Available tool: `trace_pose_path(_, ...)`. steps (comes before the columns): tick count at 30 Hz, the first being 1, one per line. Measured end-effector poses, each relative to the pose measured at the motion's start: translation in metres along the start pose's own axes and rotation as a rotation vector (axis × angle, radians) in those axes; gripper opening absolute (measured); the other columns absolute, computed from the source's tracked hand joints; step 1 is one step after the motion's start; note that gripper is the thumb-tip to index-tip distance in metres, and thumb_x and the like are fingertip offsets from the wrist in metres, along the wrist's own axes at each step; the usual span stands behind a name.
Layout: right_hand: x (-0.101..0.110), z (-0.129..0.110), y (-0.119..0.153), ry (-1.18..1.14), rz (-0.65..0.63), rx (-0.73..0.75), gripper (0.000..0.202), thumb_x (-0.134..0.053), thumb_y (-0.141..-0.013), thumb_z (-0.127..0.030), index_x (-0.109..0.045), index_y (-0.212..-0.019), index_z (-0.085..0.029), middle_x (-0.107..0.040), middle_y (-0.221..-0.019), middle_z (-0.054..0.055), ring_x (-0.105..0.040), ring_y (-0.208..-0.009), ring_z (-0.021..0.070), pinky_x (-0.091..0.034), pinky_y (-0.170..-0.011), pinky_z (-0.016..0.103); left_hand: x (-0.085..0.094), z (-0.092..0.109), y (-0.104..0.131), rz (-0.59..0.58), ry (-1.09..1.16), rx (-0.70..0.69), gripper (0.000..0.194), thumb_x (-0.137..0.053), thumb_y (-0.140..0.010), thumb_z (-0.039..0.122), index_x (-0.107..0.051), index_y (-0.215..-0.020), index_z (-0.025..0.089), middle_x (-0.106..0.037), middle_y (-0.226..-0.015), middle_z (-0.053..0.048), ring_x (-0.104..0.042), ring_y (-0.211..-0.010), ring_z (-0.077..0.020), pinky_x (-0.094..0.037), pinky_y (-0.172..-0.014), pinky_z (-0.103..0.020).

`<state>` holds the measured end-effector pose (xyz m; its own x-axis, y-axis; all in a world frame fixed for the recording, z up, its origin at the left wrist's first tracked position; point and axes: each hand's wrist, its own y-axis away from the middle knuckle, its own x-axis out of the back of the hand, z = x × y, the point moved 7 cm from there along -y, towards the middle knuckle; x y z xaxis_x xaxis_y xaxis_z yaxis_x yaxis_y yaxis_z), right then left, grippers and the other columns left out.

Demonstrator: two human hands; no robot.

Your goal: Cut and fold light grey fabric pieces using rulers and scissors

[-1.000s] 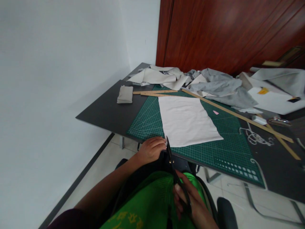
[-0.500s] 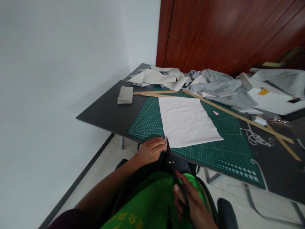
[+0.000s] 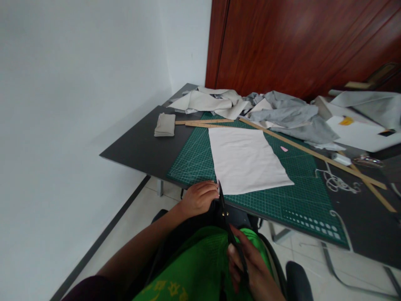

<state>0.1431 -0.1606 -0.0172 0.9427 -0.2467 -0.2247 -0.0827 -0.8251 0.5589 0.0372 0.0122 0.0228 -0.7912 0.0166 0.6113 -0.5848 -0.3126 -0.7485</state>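
Note:
A white piece of fabric (image 3: 247,161) lies nearly flat on the green cutting mat (image 3: 307,196), its near left corner at the table's front edge. My left hand (image 3: 199,198) is closed in a pinch on that corner, fingertips pressed together. In my right hand (image 3: 247,263), low in front of my body, are black scissors (image 3: 224,213), fingers wrapped round the handles. The blades point away from me, and their tips touch the fabric's left near edge, just right of my left fingertips. How far apart the blades are I cannot tell.
Several wooden rulers (image 3: 300,147) lie behind and right of the fabric. Crumpled cloth (image 3: 282,109) is heaped along the back. A folded beige stack (image 3: 165,124) sits at left. White cord (image 3: 336,183), a small pink piece (image 3: 284,149) and a white box (image 3: 355,133) are at right.

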Motion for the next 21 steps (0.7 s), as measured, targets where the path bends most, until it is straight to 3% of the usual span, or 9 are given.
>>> trace_pose_path(21, 0.0013, 0.0070, -0.0019, 0.021, -0.008, 0.021, 0.087, -0.071, -0.085, -0.070, -0.051, -0.152, -0.018, -0.049, -0.056, -0.007, -0.044, -0.048, 0.0113, -0.040, -0.046, 0.024, 0.0024, 0.0016, -0.0024, 0.009, 0.003, -0.004, 0.012, -0.060, -0.098, 0.012, -0.071, -0.092, 0.015, -0.079, -0.101, -0.008, -0.076, -0.102, -0.0179, -0.060, -0.105, -0.034)
